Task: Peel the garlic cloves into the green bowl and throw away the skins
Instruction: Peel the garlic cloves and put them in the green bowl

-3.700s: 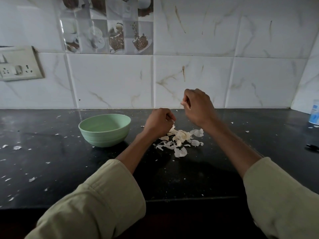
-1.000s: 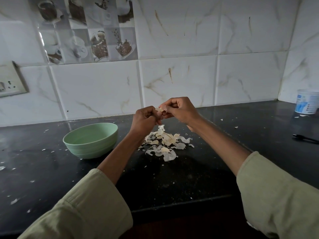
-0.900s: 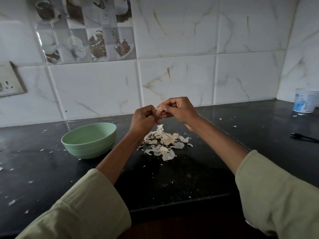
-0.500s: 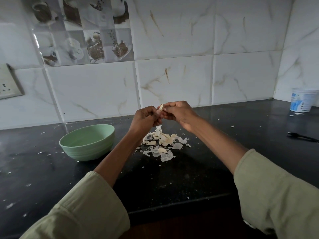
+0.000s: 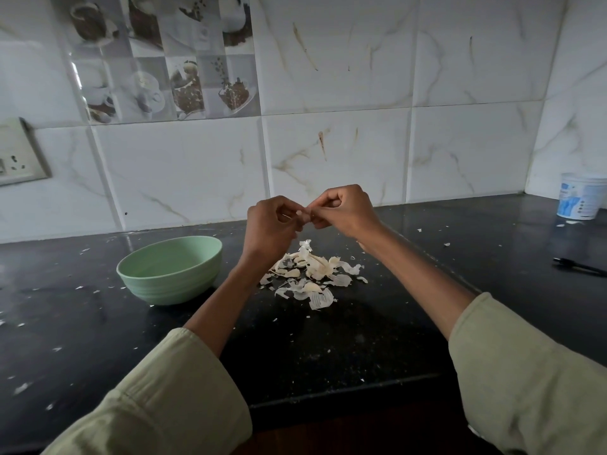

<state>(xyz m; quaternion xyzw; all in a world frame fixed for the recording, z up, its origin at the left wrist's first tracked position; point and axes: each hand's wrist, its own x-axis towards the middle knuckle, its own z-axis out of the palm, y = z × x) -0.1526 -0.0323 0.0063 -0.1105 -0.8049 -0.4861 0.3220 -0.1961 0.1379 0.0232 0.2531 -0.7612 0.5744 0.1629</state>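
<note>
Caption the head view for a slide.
Both hands, left and right, pinch a garlic clove above the skins, beside the green bowl.

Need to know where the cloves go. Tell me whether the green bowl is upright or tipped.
Upright: the pale green ribbed bowl sits flat on the black counter, rim level, mouth up.

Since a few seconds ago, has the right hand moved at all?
Yes. The right hand has come in toward the left hand; both now pinch one garlic clove above the skin pile.
</note>
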